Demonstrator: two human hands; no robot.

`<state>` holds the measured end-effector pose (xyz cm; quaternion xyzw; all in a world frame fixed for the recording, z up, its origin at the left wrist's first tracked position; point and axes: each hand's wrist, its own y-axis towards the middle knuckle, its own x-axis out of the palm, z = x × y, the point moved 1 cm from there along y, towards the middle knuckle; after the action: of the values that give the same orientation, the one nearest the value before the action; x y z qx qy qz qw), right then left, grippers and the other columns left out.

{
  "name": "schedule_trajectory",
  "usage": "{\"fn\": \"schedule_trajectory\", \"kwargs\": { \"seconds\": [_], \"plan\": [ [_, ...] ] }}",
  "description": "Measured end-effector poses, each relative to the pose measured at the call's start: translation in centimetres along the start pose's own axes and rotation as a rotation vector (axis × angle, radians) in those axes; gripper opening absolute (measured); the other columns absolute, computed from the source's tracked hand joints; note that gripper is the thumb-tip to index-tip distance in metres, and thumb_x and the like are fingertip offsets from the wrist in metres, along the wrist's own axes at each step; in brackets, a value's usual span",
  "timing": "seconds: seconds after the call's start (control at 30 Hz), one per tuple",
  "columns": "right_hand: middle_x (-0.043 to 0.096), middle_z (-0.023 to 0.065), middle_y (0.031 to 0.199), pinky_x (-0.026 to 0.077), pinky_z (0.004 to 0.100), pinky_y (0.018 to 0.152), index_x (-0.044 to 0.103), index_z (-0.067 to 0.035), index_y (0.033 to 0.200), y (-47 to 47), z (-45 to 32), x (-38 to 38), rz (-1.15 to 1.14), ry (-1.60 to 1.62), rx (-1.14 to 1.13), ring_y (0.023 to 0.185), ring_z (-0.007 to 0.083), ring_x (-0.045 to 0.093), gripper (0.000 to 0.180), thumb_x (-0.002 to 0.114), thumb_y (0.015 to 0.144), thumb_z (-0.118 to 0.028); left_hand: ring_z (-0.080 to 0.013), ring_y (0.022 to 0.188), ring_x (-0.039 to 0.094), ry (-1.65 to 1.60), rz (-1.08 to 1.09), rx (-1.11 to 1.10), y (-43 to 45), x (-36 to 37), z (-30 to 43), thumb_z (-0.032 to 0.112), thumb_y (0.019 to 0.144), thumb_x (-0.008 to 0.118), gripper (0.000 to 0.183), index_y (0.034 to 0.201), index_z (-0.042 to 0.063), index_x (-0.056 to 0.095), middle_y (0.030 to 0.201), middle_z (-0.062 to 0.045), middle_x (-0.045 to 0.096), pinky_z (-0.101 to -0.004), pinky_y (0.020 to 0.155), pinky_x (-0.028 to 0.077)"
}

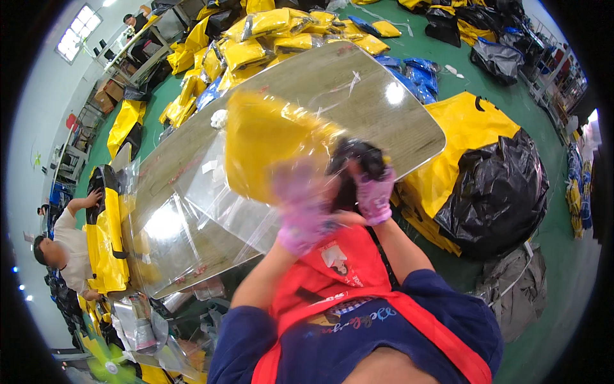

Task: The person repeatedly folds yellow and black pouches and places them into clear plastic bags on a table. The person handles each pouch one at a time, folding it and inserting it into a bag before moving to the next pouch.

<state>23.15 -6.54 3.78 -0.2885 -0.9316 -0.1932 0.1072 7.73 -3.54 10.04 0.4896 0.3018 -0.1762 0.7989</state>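
Observation:
A yellow folded sheet item (273,144), partly under shiny clear film, is held up above the table in front of me and is blurred by motion. My left hand (302,206), in a pink-purple patterned glove, lies against its lower edge; blur hides whether the fingers grip. My right hand (375,194), gloved alike, grips a crumpled black bundle (362,156) at the item's right end. Whether black and yellow are one piece cannot be seen. Flat clear plastic bags (230,216) lie on the table (398,129) below.
Yellow packets in clear film (249,53) are heaped beyond the table, with blue packets (422,79) beside them. A large yellow-and-black stack (494,192) stands at the right. At the left end, a person (72,245) handles a yellow-and-black piece (108,230). A green fan (110,367) is lower left.

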Motion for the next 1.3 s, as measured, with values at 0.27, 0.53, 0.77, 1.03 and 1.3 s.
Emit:
{"fn": "schedule_trajectory", "kwargs": {
  "seconds": [0.27, 0.53, 0.77, 1.03, 1.3],
  "plan": [
    [0.061, 0.0048, 0.114, 0.045, 0.0300, 0.089, 0.057, -0.008, 0.121, 0.5, -1.7, 4.3, 0.276, 0.611, 0.552, 0.099, 0.0161, 0.056, 0.043, 0.068, 0.087, -0.031, -0.0130, 0.088, 0.064, -0.698, 0.379, -0.692, -3.4, 0.9, -3.3, 0.001, 0.074, 0.077, 0.039, 0.111, 0.002, 0.063, 0.101, -0.005, 0.069, -0.0292, 0.077, 0.051],
    [0.050, 0.0099, 0.136, 0.039, 0.0466, 0.104, 0.038, -0.010, 0.142, 2.3, 0.6, 3.9, 0.125, 0.933, 0.582, 0.120, 0.0296, 0.050, 0.062, 0.046, 0.095, -0.050, -0.0258, 0.079, 0.061, -0.308, 0.359, -0.601, -6.1, 6.2, 1.6, 0.014, 0.082, 0.071, 0.043, 0.117, -0.001, 0.053, 0.084, -0.011, 0.061, -0.0375, 0.070, 0.048],
    [0.054, 0.0104, 0.123, 0.045, 0.0368, 0.093, 0.046, -0.007, 0.131, 3.1, -0.9, 4.7, 0.294, 0.581, 0.463, 0.109, 0.0244, 0.054, 0.067, 0.049, 0.091, -0.060, -0.0205, 0.062, 0.057, -0.224, 0.358, -0.647, -1.4, 2.0, 0.5, 0.025, 0.083, 0.073, 0.025, 0.088, 0.003, 0.062, 0.076, -0.013, 0.061, -0.0349, 0.057, 0.045],
    [0.053, 0.0094, 0.130, 0.043, 0.0410, 0.101, 0.045, -0.006, 0.134, 5.2, -1.9, 3.0, 0.313, 0.572, 0.283, 0.116, 0.0254, 0.053, 0.064, 0.045, 0.094, -0.057, -0.0287, 0.094, 0.064, -0.268, 0.356, -0.572, -5.1, 2.9, 1.1, 0.029, 0.088, 0.062, 0.040, 0.110, -0.004, 0.059, 0.102, -0.014, 0.066, -0.0361, 0.076, 0.052],
    [0.055, 0.0056, 0.128, 0.040, 0.0399, 0.104, 0.048, -0.011, 0.133, -0.1, 0.0, 3.9, 0.004, 0.892, 0.566, 0.118, 0.0231, 0.051, 0.052, 0.056, 0.092, -0.043, -0.0160, 0.097, 0.061, -1.116, 0.434, -0.738, 0.3, 1.4, -3.1, 0.006, 0.081, 0.071, 0.040, 0.118, 0.002, 0.056, 0.109, -0.007, 0.063, -0.0314, 0.085, 0.050]
  ]
}}
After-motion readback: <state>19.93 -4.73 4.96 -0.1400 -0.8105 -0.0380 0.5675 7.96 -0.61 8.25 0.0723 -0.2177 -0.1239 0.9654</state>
